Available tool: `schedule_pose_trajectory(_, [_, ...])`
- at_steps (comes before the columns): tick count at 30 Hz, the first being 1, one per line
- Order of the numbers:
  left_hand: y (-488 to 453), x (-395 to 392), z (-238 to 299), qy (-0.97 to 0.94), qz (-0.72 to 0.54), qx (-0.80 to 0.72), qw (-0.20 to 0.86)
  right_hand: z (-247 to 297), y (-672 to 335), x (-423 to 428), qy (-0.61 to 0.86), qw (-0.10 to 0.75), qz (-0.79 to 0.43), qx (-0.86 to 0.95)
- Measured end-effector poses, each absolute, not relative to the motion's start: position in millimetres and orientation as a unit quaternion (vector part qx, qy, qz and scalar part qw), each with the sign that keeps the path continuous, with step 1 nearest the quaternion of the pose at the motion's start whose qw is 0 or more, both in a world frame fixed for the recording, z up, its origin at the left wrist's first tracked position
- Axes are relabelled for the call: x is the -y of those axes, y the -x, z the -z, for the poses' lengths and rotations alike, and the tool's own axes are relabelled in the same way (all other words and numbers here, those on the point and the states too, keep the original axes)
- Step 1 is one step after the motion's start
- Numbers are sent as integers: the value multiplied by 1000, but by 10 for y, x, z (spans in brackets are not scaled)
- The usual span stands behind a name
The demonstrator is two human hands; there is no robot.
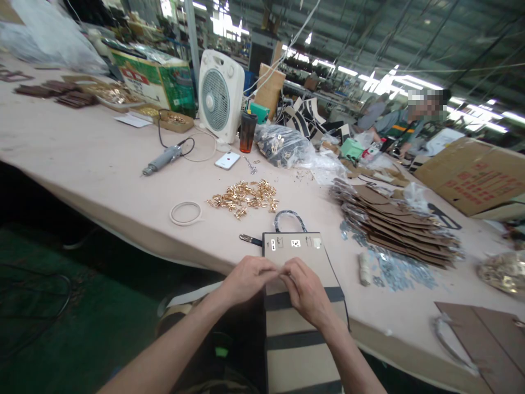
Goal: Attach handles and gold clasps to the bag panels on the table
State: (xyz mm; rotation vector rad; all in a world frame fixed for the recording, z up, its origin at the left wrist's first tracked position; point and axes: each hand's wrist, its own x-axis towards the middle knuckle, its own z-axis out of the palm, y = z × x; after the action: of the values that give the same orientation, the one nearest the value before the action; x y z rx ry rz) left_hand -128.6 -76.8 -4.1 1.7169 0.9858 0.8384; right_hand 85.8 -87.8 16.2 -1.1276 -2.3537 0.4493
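A beige and black striped bag panel point(301, 323) lies over the table's front edge and hangs toward me. It has a dark looped handle point(290, 213) at its far end and a black strap with a metal tip point(250, 239) at its left corner. Above its upper part, my left hand point(256, 273) and my right hand point(302, 284) meet with fingertips pinched together. Whatever they pinch is too small to make out. Beyond the panel lies a pile of gold metal fittings point(246, 196).
A tape ring point(185, 213), a grey electric screwdriver point(162, 160), a phone point(227, 160), a tumbler point(248, 132) and a fan point(221, 96) stand or lie farther left. Stacked brown panels point(394, 224) and scattered silver plates point(404, 271) are at right. A person point(404, 126) works beyond.
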Motion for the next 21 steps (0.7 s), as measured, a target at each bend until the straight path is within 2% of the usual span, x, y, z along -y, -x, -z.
schedule_pose_trajectory(4, [1228, 735, 117, -597, -364, -426, 574, -50, -835, 968, 379, 303, -97, 869])
schedule_pose_trajectory(6, [1214, 701, 155, -544, -379, -450, 598, -28, -853, 1036, 342, 317, -106, 878])
schedule_pose_trajectory(10, [1213, 670, 197, -565, -363, -452, 587, -116, -1045, 957, 371, 312, -222, 846])
schedule_pose_trajectory(13, [1204, 696, 195, -624, -325, -436, 561, -245, -1272, 628, 445, 340, -225, 798])
schedule_pose_trajectory(21, [1148, 743, 105, -659, -312, -458, 508, -313, -1427, -152, 434, 235, -288, 820])
